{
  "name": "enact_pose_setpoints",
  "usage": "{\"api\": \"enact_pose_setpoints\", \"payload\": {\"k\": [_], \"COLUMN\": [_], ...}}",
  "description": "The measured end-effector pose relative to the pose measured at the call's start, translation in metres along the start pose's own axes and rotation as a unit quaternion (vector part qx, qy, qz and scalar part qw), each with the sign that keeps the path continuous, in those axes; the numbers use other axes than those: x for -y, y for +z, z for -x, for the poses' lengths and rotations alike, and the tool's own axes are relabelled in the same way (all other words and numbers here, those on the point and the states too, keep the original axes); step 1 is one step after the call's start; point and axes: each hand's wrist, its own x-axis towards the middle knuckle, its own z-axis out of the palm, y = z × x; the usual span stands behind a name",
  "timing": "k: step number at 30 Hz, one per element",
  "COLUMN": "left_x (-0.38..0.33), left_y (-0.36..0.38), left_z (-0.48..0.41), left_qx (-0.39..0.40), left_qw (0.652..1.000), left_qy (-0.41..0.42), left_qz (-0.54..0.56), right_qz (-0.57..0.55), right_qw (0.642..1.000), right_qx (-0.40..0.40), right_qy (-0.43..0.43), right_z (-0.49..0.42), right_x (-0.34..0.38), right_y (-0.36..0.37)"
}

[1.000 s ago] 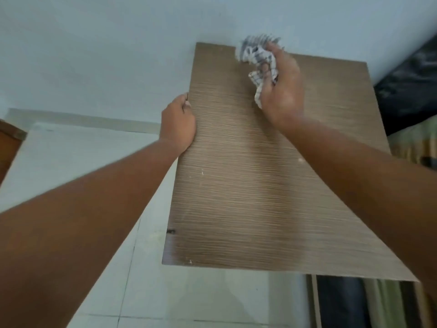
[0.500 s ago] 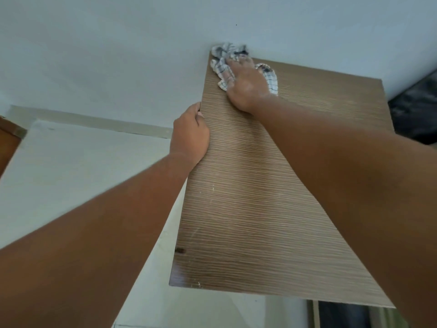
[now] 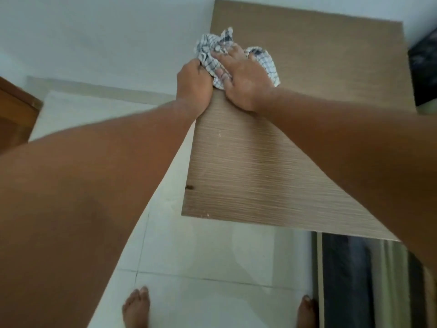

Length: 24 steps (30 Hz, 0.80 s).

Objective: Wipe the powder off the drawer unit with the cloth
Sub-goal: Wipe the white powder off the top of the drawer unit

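Note:
The drawer unit's brown wood-grain top fills the middle and right of the view. A few small white specks of powder show on it near its left and front edges. A crumpled white-and-blue checked cloth lies at the top's left edge. My right hand presses flat on the cloth, fingers spread over it. My left hand is closed over the left edge of the top, touching the cloth's near corner. Part of the cloth is hidden under my right hand.
A pale wall stands behind the unit. White floor tiles lie below, with my bare feet near the bottom. A brown wooden piece is at far left. Dark fabric and a dark open compartment are on the right.
My right hand has dragged the cloth from the back left corner toward me along the left edge, up against my left hand. The view has tilted down, showing my feet.

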Motion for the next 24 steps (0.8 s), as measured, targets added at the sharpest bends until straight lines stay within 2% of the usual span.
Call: {"api": "enact_pose_setpoints", "payload": {"k": [6,12,24], "left_x": [0.019,0.049,0.085], "left_y": [-0.008,-0.030,-0.055], "left_z": [0.038,0.088,0.187], "left_qx": [-0.002,0.044,0.061], "left_qw": [0.997,0.988,0.975], "left_qy": [-0.040,-0.058,-0.096], "left_qz": [0.058,0.134,0.189], "right_qz": [-0.011,-0.009,-0.045], "right_qw": [1.000,0.999,0.995], "right_qx": [0.005,0.007,0.033], "right_qy": [-0.018,-0.049,-0.088], "right_z": [0.049,0.110,0.211], "right_x": [0.022,0.049,0.096], "right_y": [0.011,0.025,0.055]}}
